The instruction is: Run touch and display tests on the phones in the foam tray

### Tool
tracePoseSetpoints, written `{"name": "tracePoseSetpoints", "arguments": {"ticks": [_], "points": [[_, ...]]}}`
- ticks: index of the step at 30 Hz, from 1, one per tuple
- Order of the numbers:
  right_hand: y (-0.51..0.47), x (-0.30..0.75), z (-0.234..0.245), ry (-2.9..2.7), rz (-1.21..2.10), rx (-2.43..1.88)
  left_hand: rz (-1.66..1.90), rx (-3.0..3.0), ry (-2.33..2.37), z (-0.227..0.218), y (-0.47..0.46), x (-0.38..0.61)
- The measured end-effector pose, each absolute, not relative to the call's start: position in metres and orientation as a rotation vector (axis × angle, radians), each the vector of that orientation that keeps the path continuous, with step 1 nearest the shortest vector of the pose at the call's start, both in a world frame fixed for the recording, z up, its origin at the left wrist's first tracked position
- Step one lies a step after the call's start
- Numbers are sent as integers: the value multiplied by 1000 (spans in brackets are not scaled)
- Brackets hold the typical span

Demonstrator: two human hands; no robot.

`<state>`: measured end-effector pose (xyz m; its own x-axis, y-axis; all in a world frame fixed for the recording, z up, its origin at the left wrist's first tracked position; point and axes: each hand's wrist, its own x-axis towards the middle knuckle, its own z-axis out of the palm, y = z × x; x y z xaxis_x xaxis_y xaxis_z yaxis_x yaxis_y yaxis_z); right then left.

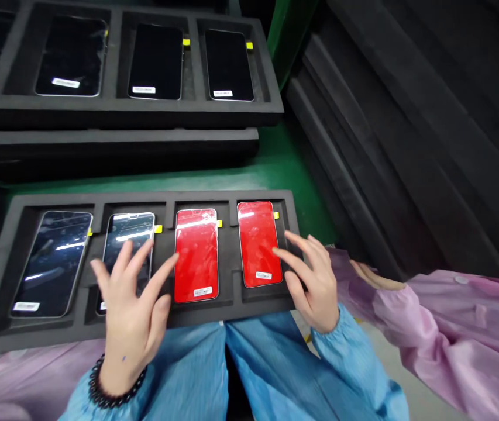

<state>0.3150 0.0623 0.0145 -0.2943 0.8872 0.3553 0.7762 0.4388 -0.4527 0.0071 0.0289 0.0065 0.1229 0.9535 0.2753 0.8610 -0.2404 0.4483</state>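
Over the front foam tray (161,200): both grips open

My left grip (130,310), spread and holding nothing, hovers above the second phone (128,234) from the tray's left end, its thumb beside the third phone (196,255), which is red-filmed. My right grip (313,286), also open, sits at the tray's right end, fingertips just beside the fourth phone (258,245), likewise red.

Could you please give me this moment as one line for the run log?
left hand: open over dark-screened phone | right hand: open beside red-filmed phone | black foam tray: four phones
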Motion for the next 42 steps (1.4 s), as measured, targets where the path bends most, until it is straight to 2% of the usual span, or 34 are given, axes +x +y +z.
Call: {"name": "tracePoseSetpoints", "arguments": {"ticks": [5, 18, 42], "points": [[42, 310, 1, -2148, 369, -1197, 882, 2492, 1673, -12, -14, -16], [41, 311, -7, -2484, 207, -1184, 554, 2553, 1607, -22, -15, -19], [39, 314, -9, -2494, 170, -1154, 683, 2667, 1508, -24, -8, -17]]}}
